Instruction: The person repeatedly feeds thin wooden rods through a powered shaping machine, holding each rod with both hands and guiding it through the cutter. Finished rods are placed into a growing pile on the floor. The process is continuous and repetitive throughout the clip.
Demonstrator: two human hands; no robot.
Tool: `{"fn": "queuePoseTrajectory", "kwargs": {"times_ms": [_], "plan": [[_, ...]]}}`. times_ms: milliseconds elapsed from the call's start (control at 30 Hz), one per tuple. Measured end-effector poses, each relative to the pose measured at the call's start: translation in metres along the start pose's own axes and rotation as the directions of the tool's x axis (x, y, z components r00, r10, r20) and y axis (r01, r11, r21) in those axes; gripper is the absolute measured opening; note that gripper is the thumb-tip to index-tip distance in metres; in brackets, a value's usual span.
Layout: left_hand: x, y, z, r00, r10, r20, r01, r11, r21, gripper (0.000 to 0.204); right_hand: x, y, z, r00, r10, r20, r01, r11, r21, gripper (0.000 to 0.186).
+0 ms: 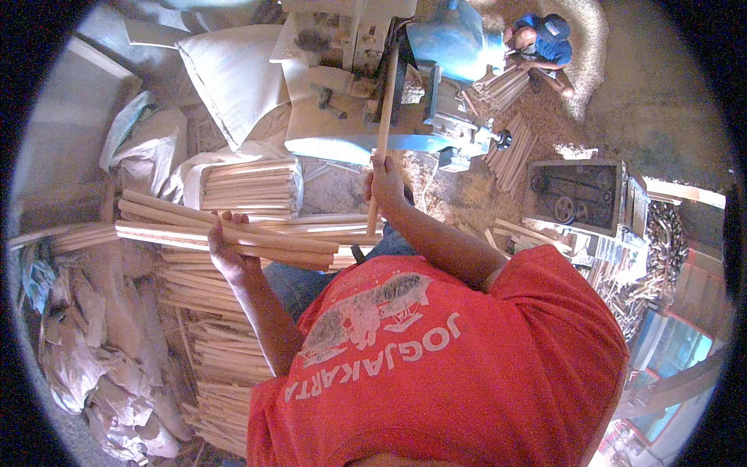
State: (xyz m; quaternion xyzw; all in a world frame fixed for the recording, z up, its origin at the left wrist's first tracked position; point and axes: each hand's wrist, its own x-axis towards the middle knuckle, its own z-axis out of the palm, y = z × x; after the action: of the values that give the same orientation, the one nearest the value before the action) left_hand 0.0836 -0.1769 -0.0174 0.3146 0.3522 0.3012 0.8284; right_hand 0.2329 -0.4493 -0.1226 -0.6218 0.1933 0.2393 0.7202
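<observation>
Landmark: the blue-and-grey woodworking machine [405,86] stood at the top centre.
Right hand: the right hand [385,185], just below the machine, was clenched round one long wooden stick [381,132] that ran up into it; the stick's upper end was lost among machine parts.
Left hand: the left hand [227,247], lower left of the machine, curled round a bundle of sticks [226,229]; its fingertips were hidden behind them.
Stock: stacked sticks [253,187] lay left of the machine.
Hard to see: another person [541,39] crouched right of the machine, hands unclear.

Left hand [227,251] curled shut; right hand [385,187] fisted, arm extended.
</observation>
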Motion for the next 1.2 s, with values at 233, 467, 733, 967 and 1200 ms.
{"fn": "queuePoseTrajectory", "kwargs": {"times_ms": [233,467,733,967,1200], "plan": [[0.0,-0.002,0.001,0.999,-0.011,0.03,0.011,1.0,-0.026,0.036,0.017,-0.008,-0.002,0.997,-0.071,-0.022,0.067,0.988,-0.141,0.04],[0.001,-0.006,0.003,0.999,-0.039,0.037,0.041,0.998,-0.046,0.042,0.031,-0.024,0.001,0.994,-0.007,-0.112,-0.004,0.996,-0.093,0.03],[-0.005,-0.006,0.005,0.994,-0.015,0.108,0.02,0.999,-0.049,0.04,0.049,-0.044,0.013,0.991,0.02,-0.135,-0.02,1.0,-0.001,0.04],[-0.008,-0.007,0.003,0.995,-0.003,0.095,0.002,1.0,0.008,0.042,0.057,-0.052,0.005,0.982,-0.102,-0.161,0.056,0.962,-0.266,0.038],[-0.015,-0.009,0.004,0.996,-0.013,0.091,0.018,0.998,-0.053,0.044,0.048,-0.042,0.0,1.0,0.013,0.001,-0.013,0.989,0.145,0.038]]}}
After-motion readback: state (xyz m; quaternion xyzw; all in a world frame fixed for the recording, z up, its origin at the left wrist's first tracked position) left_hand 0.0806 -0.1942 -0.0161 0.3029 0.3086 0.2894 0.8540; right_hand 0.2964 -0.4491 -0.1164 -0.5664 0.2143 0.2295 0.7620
